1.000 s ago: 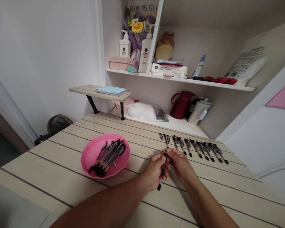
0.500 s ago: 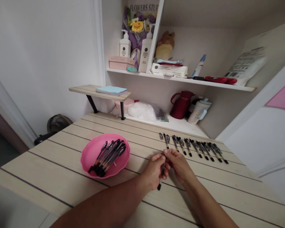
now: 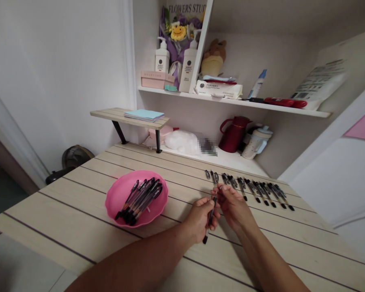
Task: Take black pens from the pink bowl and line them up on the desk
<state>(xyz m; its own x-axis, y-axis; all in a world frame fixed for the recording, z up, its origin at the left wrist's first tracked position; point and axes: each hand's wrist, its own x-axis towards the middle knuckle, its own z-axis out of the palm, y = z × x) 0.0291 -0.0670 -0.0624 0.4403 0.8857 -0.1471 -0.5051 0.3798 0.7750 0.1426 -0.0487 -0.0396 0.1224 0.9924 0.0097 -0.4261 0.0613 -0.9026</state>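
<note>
My left hand [image 3: 200, 219] is closing firmly around a slim black-and-clear plastic pen [image 3: 211, 215], which is slanting above the pale, dark-striped wooden table [image 3: 79, 215], right of the scalloped pink bowl [image 3: 113, 198]. My right hand [image 3: 233, 205] is hovering fingertips-together at its upper end; whether they're pinching anything, I cannot tell.

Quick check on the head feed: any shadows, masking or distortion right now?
Head view: soft shadow on the table beside the right forearm; head view: pixelated patch beside the white bundle; head view: wide-angle stretch toward the edges; head view: held pen fairly clear.
</note>
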